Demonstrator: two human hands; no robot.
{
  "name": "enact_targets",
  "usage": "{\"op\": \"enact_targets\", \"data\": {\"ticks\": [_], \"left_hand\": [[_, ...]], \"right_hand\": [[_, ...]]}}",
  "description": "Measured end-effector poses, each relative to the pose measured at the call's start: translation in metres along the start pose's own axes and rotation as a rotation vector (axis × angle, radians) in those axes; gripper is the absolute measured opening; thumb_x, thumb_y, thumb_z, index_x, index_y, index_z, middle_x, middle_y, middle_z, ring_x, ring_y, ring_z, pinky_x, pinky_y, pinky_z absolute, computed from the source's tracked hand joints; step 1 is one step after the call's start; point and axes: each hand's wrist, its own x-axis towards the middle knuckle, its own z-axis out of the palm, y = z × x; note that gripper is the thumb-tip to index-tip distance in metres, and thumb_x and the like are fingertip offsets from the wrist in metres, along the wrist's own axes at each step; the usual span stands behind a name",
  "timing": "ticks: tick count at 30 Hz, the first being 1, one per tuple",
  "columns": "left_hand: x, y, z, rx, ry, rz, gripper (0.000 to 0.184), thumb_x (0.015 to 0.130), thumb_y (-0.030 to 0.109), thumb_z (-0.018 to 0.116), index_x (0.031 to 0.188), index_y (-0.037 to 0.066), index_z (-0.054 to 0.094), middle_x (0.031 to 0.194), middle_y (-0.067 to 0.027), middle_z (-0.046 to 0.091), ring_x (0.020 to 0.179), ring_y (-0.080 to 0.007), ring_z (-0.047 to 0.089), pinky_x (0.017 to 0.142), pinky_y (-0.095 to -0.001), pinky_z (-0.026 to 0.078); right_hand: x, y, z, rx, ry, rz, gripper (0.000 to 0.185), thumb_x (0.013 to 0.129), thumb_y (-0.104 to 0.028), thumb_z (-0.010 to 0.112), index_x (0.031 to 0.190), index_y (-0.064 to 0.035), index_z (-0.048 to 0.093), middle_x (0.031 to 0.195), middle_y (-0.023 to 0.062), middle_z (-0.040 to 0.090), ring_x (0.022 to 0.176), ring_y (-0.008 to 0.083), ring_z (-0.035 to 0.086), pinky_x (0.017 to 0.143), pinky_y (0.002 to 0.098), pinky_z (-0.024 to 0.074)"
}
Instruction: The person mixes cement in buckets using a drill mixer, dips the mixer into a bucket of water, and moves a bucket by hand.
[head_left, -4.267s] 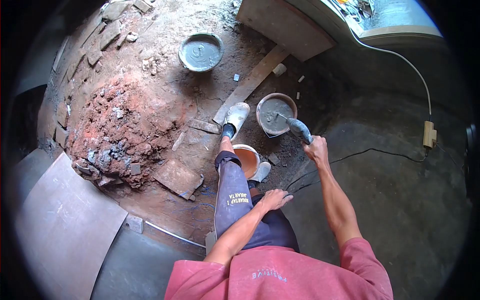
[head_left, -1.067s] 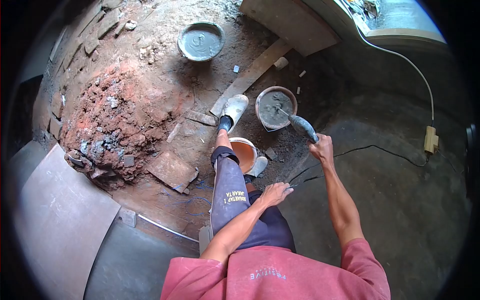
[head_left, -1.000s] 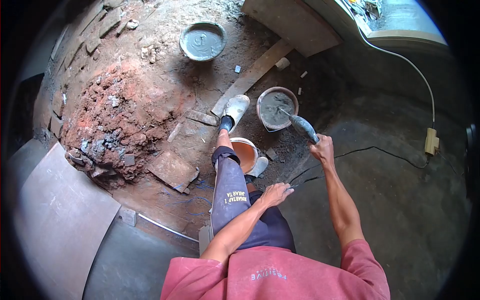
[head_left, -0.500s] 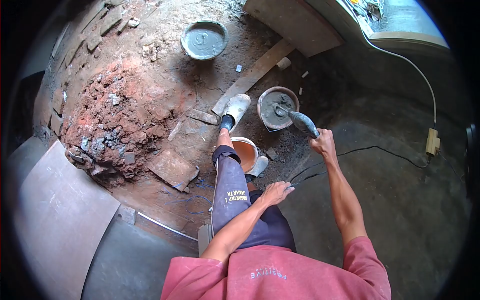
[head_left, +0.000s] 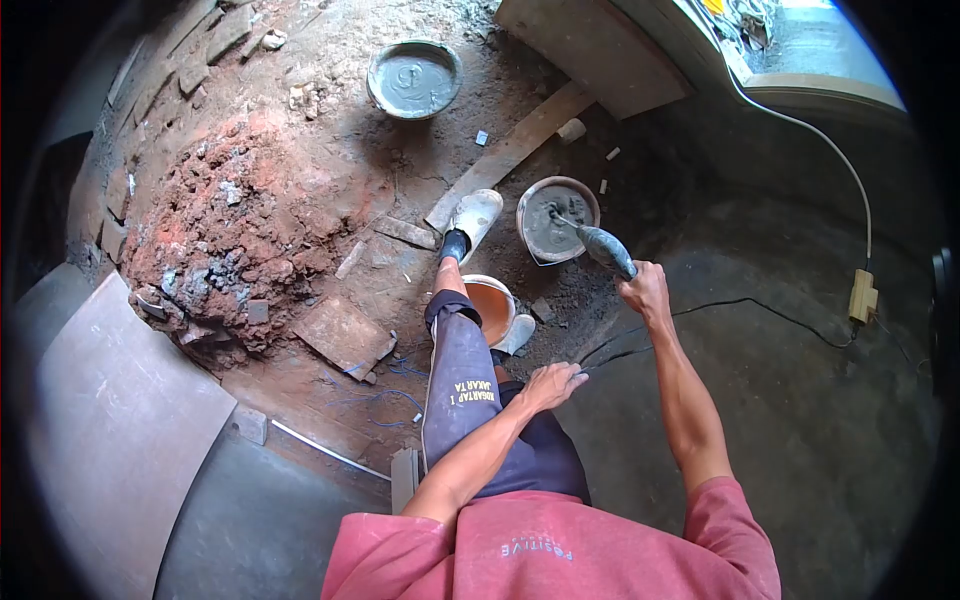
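Observation:
My right hand (head_left: 645, 287) is closed round the rear end of a mixing tool (head_left: 605, 250) with a smooth grey-blue, smeared body. Its thin shaft slants down into wet grey mortar (head_left: 555, 238) in a round bucket (head_left: 521, 222). The shaft's tip is sunk in the mortar and hidden. My left hand (head_left: 552, 387) lies on my bent leg, fingers stretched out and holding nothing. A black cable (head_left: 700, 309) passes close to its fingertips and runs back under my right forearm. Below the mortar bucket, an orange-lined bucket (head_left: 490, 305) sits between my feet.
A second bucket (head_left: 413, 112) of grey mortar stands farther ahead. Reddish rubble (head_left: 230, 240) is heaped at left, near a large pale board (head_left: 130, 420). A plank (head_left: 510, 155) lies beyond my white shoe (head_left: 475, 215). A yellowish power socket (head_left: 862, 297) hangs at right.
The tool's shaft has shifted slightly in the mortar, and the mortar's surface pattern differs. The tool body and right hand moved only a little. My left hand stays on my leg.

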Motion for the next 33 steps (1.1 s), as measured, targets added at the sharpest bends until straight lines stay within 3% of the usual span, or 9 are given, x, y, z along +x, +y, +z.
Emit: {"op": "enact_targets", "data": {"ticks": [9, 18, 21, 23, 33], "left_hand": [[0.0, -0.002, 0.003, 0.006, 0.0, -0.001, 0.035, 0.099, 0.037, 0.054, 0.1, 0.004, 0.062, 0.091, -0.019, 0.065, 0.088, -0.0423, 0.064, 0.074, -0.0531, 0.051], [-0.002, 0.003, 0.001, 0.014, -0.019, -0.01, 0.035, 0.099, 0.038, 0.053, 0.101, 0.004, 0.062, 0.091, -0.0186, 0.065, 0.088, -0.0417, 0.064, 0.074, -0.053, 0.051], [-0.001, 0.0, 0.003, 0.01, -0.016, -0.004, 0.034, 0.099, 0.038, 0.054, 0.101, 0.004, 0.062, 0.091, -0.0184, 0.065, 0.088, -0.0417, 0.064, 0.073, -0.053, 0.051], [0.002, -0.004, 0.003, 0.007, -0.006, 0.003, 0.034, 0.099, 0.038, 0.054, 0.101, 0.005, 0.062, 0.091, -0.0184, 0.065, 0.087, -0.0417, 0.064, 0.073, -0.0529, 0.051], [-0.002, -0.001, 0.003, 0.019, -0.021, -0.011, 0.036, 0.099, 0.039, 0.053, 0.103, 0.004, 0.062, 0.092, -0.0186, 0.066, 0.088, -0.0418, 0.064, 0.074, -0.0531, 0.051]], "right_hand": [[-0.004, 0.005, 0.002, -0.035, 0.007, 0.01, 0.026, 0.072, -0.02, 0.071, 0.084, 0.0033, 0.069, 0.077, 0.0288, 0.064, 0.079, 0.0463, 0.065, 0.074, 0.0495, 0.051], [-0.005, 0.012, -0.001, 0.003, 0.023, -0.01, 0.025, 0.072, -0.019, 0.068, 0.079, 0.0042, 0.067, 0.072, 0.0293, 0.061, 0.072, 0.0463, 0.064, 0.069, 0.0482, 0.0495], [-0.008, 0.014, -0.003, 0.004, -0.017, 0.033, 0.023, 0.07, -0.016, 0.073, 0.082, 0.0027, 0.07, 0.079, 0.0287, 0.065, 0.08, 0.046, 0.065, 0.076, 0.05, 0.0508], [-0.004, 0.018, 0.002, 0.023, 0.042, -0.057, 0.024, 0.072, -0.018, 0.068, 0.077, 0.0046, 0.066, 0.071, 0.0293, 0.06, 0.071, 0.0463, 0.063, 0.068, 0.0481, 0.0491], [-0.001, 0.016, 0.002, 0.039, 0.027, -0.048, 0.024, 0.073, -0.018, 0.067, 0.076, 0.0056, 0.064, 0.067, 0.0288, 0.058, 0.068, 0.0455, 0.062, 0.067, 0.047, 0.0486]]}}
